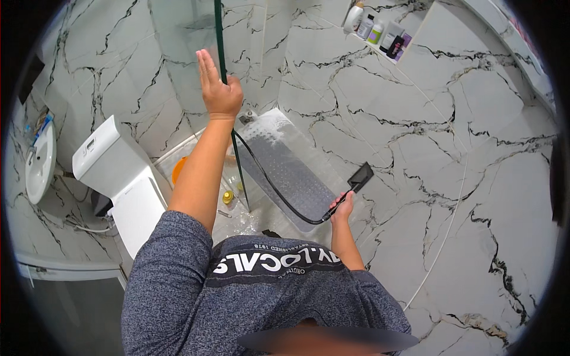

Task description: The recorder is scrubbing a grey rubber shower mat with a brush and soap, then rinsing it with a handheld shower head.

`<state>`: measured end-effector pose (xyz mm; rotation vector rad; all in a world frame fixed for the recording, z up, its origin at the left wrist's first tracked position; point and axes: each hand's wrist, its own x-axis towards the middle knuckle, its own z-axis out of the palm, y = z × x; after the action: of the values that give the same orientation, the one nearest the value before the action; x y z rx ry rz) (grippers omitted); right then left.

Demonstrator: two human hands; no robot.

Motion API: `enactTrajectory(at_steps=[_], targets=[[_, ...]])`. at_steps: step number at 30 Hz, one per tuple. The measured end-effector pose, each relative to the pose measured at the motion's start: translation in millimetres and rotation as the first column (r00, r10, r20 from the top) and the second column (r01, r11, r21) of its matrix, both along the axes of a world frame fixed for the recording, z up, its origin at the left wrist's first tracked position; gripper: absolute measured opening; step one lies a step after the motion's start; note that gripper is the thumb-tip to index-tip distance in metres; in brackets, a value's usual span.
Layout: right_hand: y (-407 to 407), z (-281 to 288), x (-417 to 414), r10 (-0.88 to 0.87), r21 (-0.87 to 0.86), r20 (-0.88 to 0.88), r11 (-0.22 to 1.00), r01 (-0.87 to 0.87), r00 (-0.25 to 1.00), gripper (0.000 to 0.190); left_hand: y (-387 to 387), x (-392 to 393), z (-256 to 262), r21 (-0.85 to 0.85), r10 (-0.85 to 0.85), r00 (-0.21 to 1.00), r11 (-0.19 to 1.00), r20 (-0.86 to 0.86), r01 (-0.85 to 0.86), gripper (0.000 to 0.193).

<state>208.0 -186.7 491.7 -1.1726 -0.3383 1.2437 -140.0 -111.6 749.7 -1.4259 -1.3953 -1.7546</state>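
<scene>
My left hand reaches up to the edge of a glass shower panel, its fingers straight along the panel's left face and its thumb on the other side. A black hand shower with a rectangular head is in my right hand, which is closed around its handle. From the handle a black hose curves back behind the glass edge. Below it lies a grey bath mat on the wet shower floor, with white foam at its far end.
A white toilet and a small washbasin stand at the left. Near the glass foot are an orange container and a yellow-capped item. Several bottles fill a wall niche. Marble-patterned walls rise around.
</scene>
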Motion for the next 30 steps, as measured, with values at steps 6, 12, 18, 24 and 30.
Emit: enactTrajectory(at_steps=[6,12,18,24,30], targets=[[17,15,14,-0.121,0.039,-0.104,0.991,0.126,0.987,0.037,0,-2,-1,0.004,0.009,1.0,1.0,-0.011,-0.009,0.071],[50,33,19,-0.126,0.087,-0.08,0.987,0.133,0.989,0.037,0,-1,0,-0.002,0.001,1.0,1.0,-0.004,-0.001,0.069],[86,41,6,-0.041,0.118,-0.054,0.992,0.047,0.998,0.037,0,0,0,0.01,0.014,1.0,1.0,-0.023,-0.014,0.07],[116,54,-13,0.007,0.145,-0.019,0.989,-0.004,1.0,0.037,0,0,0,0.0,-0.003,1.0,1.0,-0.017,0.003,0.072],[142,61,-26,0.073,0.193,0.004,0.978,-0.073,0.997,0.037,-2,1,1,-0.011,-0.005,1.0,1.0,-0.006,0.005,0.073]])
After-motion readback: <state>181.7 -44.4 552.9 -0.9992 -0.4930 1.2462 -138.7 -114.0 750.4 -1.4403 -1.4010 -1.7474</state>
